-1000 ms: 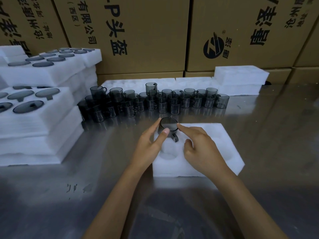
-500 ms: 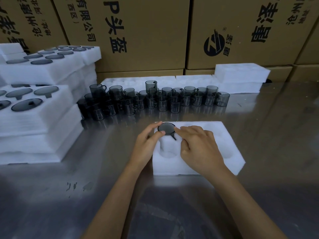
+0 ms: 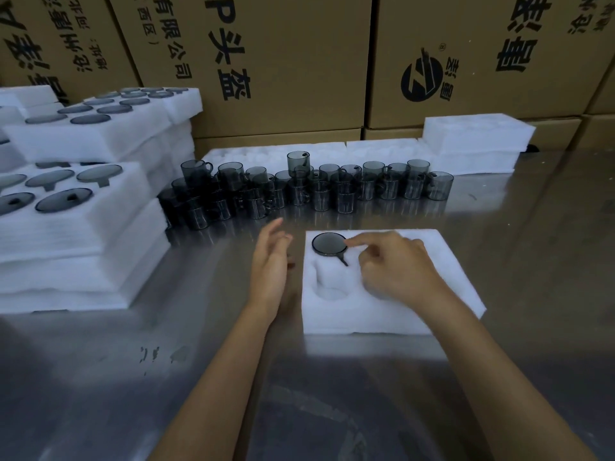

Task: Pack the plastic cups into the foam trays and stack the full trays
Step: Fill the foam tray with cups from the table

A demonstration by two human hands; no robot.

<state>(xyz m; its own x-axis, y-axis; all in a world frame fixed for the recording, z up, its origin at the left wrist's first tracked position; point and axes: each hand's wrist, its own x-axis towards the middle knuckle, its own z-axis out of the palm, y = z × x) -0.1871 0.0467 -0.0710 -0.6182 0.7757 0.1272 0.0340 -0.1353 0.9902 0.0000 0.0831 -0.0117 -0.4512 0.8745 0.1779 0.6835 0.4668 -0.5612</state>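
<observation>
Left hand (image 3: 270, 261) now off the cup (image 3: 329, 244)

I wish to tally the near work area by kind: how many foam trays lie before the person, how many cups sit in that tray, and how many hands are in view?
Foam tray: 1
Smoky plastic cup seated in it: 1
Hands: 2, the left hand and the right hand
Total: 4

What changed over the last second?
The cup went down into the tray's far-left pocket, now flush. The left hand let go and drew off to the left, open. The right hand stays, forefinger at the rim. Loose cups and stacks unchanged.
</observation>
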